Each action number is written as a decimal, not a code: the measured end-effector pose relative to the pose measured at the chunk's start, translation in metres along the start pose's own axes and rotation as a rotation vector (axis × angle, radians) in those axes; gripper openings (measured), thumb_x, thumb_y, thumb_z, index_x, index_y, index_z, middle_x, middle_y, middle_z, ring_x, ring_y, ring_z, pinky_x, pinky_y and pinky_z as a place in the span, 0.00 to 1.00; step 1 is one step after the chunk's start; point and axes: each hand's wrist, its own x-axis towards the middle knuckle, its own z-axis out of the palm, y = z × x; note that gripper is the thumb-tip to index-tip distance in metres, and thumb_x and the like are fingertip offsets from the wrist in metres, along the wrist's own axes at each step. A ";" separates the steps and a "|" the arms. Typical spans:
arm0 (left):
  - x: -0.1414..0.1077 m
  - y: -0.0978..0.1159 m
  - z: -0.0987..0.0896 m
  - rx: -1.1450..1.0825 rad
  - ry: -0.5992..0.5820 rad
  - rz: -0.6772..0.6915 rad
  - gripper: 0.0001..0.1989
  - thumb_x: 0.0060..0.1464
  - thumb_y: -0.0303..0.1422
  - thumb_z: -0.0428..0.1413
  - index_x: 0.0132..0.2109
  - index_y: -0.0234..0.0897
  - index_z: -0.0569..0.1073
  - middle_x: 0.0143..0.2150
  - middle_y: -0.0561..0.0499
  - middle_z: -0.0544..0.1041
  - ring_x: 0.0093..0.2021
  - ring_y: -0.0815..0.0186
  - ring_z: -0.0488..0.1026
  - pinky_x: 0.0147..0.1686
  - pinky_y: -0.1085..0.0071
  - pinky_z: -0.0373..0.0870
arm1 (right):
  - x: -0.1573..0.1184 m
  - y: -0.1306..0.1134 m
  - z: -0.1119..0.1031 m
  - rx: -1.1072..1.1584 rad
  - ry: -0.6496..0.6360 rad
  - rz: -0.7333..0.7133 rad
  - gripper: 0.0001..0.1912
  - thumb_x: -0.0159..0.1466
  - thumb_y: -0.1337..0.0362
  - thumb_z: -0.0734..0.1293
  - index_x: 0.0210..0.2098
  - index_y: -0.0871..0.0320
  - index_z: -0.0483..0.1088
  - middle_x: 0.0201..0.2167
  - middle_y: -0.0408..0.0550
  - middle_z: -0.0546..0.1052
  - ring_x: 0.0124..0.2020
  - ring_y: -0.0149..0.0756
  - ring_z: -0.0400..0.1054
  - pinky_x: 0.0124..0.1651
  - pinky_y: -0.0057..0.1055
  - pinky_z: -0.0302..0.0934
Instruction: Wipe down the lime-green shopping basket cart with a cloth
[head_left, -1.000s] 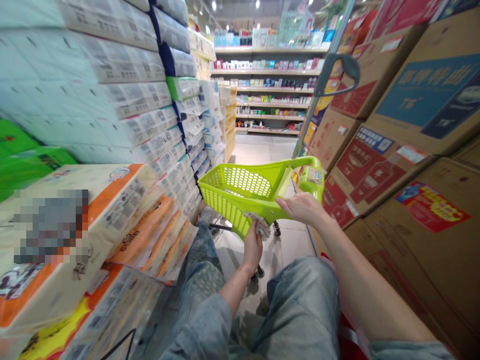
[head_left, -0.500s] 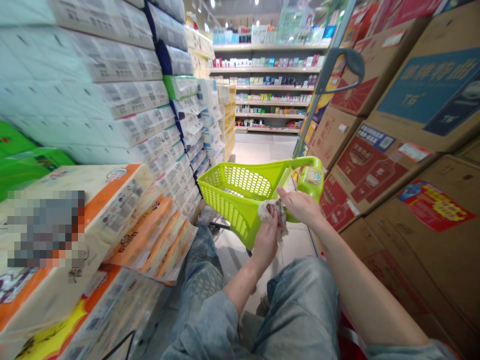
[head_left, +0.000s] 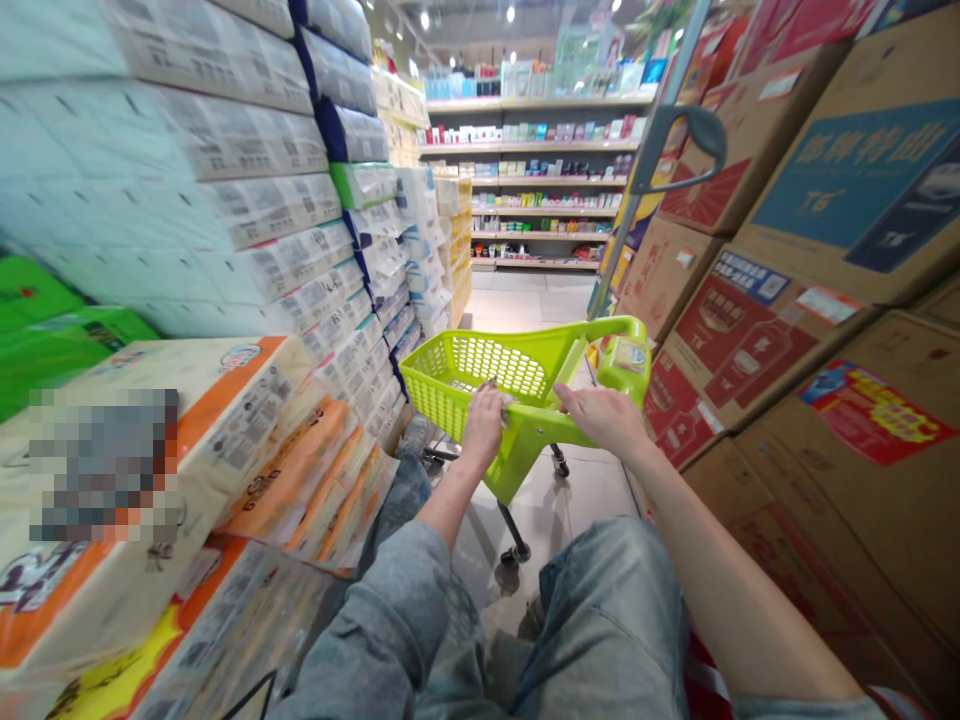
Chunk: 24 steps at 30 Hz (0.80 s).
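Note:
A lime-green shopping cart [head_left: 517, 450] with a perforated basket stands in front of my knees on black casters. My left hand [head_left: 484, 425] is closed on a crumpled, stained whitish cloth [head_left: 507, 399], pressed against the basket's near rim. Only small bits of the cloth show around the fingers. My right hand [head_left: 606, 415] grips the cart's body beside the handle end, thumb on top and the other fingers mostly hidden.
Stacked tissue packs [head_left: 247, 130] rise on the left, with orange-and-cream packs [head_left: 277, 450] nearer me. Cardboard cartons [head_left: 825, 220] line the right, beside a grey pole with a handle [head_left: 679, 150]. Stocked shelves [head_left: 532, 185] stand at the aisle's far end.
My left hand has moved left and forward with the cloth, from beside the right hand to the basket rim. My right hand stays on the cart near the handle.

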 end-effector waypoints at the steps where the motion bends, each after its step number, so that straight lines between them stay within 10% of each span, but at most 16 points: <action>1: -0.001 0.003 0.002 0.014 0.000 0.014 0.17 0.55 0.22 0.43 0.50 0.34 0.67 0.54 0.42 0.68 0.61 0.59 0.57 0.62 0.53 0.51 | 0.001 0.002 0.001 0.004 0.014 0.001 0.40 0.66 0.44 0.40 0.33 0.57 0.78 0.32 0.55 0.79 0.36 0.41 0.74 0.35 0.31 0.61; 13: 0.009 0.030 0.016 0.148 -0.140 0.247 0.09 0.60 0.33 0.47 0.43 0.37 0.69 0.39 0.47 0.70 0.45 0.60 0.65 0.51 0.62 0.61 | -0.001 0.058 0.003 0.036 0.028 0.017 0.37 0.67 0.46 0.42 0.34 0.52 0.78 0.33 0.48 0.80 0.37 0.37 0.73 0.36 0.28 0.59; 24: 0.009 -0.039 -0.001 0.295 -0.183 0.196 0.09 0.60 0.32 0.46 0.41 0.38 0.70 0.40 0.48 0.71 0.45 0.62 0.65 0.54 0.62 0.58 | 0.003 0.056 0.000 -0.047 -0.057 0.022 0.34 0.66 0.45 0.45 0.35 0.54 0.77 0.33 0.51 0.79 0.36 0.38 0.72 0.35 0.29 0.58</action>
